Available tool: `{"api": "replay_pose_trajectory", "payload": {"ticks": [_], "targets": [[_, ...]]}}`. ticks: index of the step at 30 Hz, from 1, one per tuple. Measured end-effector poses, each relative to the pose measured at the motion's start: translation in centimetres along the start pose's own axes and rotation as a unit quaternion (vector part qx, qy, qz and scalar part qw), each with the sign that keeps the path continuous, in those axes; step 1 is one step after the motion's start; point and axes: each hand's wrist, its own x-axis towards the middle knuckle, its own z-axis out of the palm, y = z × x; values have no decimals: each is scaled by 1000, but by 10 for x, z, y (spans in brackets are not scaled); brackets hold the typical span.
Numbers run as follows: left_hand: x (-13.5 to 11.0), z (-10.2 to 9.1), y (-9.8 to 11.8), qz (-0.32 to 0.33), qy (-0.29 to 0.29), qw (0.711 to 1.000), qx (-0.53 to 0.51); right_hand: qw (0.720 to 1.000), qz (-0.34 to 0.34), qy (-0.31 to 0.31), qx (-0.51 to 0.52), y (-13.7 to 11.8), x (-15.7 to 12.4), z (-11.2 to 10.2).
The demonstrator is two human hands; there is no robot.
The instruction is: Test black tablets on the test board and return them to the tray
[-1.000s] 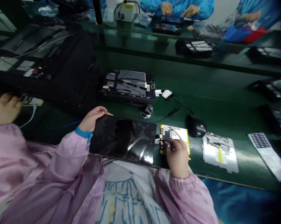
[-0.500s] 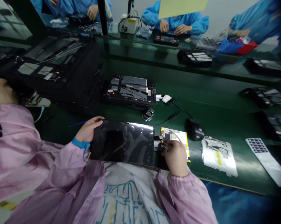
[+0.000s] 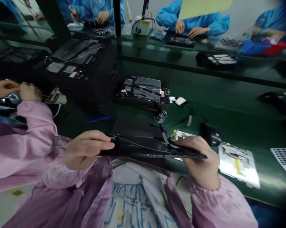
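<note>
Currently: tablet panel [image 3: 154, 152] tilted nearly edge-on, gripped between both hands. Left hand [image 3: 86, 149] closed on its left edge; right hand [image 3: 201, 160] closed on its right edge, just below a black mouse [image 3: 210, 134]. Thin cable [image 3: 138, 144] lies across the panel.

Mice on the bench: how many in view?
1: a black computer mouse on the green bench, just beyond the right hand. Others could be hidden behind the black tablet panel.

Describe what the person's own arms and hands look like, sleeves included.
The left sleeve and right sleeve are shiny pale pink smock fabric, gathered into elastic cuffs. The left hand and right hand are bare, without gloves.
</note>
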Motion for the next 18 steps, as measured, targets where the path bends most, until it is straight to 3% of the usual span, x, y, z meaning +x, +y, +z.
{"api": "replay_pose_trajectory", "payload": {"ticks": [2, 3, 8, 12, 15, 18], "targets": [[-9, -11, -1, 72, -124, 980, 138, 998, -56, 11, -17, 9, -9, 3], [-16, -15, -4, 100, -156, 962, 201, 996, -76, 16, -32, 13, -17, 6], [-65, -12, -25, 120, -175, 918, 336, 984, -117, -17, -135, 31, -68, 30], [-88, -7, -33, 36, -209, 904, 372, 985, -36, -37, -164, 30, -83, 44], [-88, -11, -31, -77, -264, 884, 377, 985, 27, -55, -164, 24, -80, 48], [-80, -23, -32, -142, -269, 888, 344, 982, 52, -72, -166, 12, -71, 57]]}}
